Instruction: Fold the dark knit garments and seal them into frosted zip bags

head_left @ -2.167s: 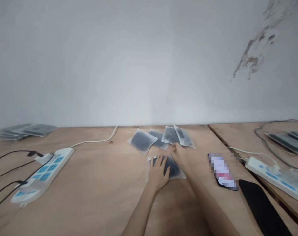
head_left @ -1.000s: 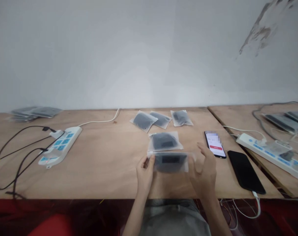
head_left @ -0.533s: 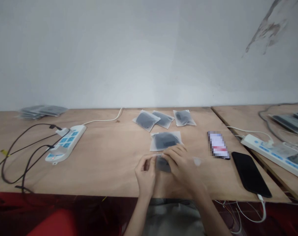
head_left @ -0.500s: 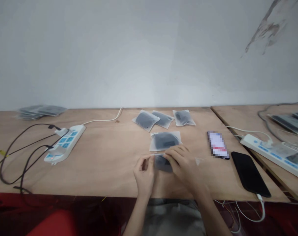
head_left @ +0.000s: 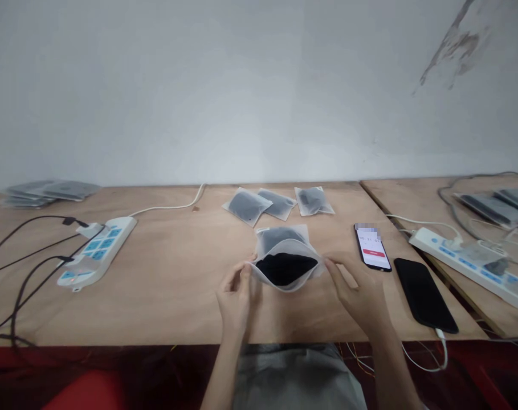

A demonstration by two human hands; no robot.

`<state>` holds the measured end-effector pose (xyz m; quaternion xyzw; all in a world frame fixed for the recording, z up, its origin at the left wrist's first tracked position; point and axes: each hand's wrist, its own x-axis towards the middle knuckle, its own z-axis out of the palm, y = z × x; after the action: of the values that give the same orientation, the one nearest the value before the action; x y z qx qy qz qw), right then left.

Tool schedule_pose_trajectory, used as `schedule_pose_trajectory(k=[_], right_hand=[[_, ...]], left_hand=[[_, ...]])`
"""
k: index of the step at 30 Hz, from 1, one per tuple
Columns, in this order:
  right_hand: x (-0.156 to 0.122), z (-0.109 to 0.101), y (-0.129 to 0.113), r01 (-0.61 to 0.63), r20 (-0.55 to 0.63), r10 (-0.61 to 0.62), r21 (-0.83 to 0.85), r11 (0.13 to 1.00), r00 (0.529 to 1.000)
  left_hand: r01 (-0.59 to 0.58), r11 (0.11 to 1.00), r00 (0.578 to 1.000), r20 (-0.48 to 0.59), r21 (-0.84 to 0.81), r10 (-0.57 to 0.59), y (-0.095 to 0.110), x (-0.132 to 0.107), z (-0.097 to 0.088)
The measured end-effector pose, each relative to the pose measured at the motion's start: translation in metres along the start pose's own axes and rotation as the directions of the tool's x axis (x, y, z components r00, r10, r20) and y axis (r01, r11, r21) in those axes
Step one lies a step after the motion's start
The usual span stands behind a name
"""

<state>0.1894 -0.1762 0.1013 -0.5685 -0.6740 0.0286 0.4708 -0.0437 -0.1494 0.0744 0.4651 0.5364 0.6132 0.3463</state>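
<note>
Between my hands a frosted plastic bag [head_left: 295, 289] gapes toward me, its mouth spread wide. Dark folded material [head_left: 286, 269] shows inside it; I cannot make out its kind. My left hand [head_left: 234, 293] is closed on the left corner of the bag's mouth. At the opposite corner, my right hand [head_left: 356, 289] pinches the edge between thumb and fingers. Just behind lies another frosted bag [head_left: 282, 234] with dark contents, partly hidden by the held one. Farther back are several similar packets [head_left: 247, 206], flat on the table.
On the left, a white power strip [head_left: 98, 250] has black cables plugged in. A lit phone [head_left: 373, 247] and a dark phone [head_left: 425, 295] on a white cable lie to the right. A second power strip [head_left: 468, 265] crosses the table joint. Packets are stacked at far left [head_left: 49, 191].
The bag's mouth has opened wide. My right hand has moved right, from the bag's top edge to its right corner. My left hand still grips the left corner. The view has shifted slightly.
</note>
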Motion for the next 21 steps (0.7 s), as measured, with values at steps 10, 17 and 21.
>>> schedule_pose_trajectory(k=[10,17,21], right_hand=[[0.005,0.006,-0.028,0.242,0.38,-0.187,-0.103,0.965,0.906],[0.034,0.021,-0.023,0.327,0.63,-0.151,-0.173,0.929,0.762],[0.043,0.019,-0.018,0.132,0.594,-0.109,0.006,0.991,0.797]], left_hand=[[-0.038,0.995,0.994,0.105,0.096,0.028,-0.019,-0.011,-0.005],[-0.05,0.994,0.992,0.121,0.097,0.038,-0.017,-0.016,-0.004],[-0.02,0.99,0.999,-0.022,0.141,0.023,-0.014,-0.014,-0.002]])
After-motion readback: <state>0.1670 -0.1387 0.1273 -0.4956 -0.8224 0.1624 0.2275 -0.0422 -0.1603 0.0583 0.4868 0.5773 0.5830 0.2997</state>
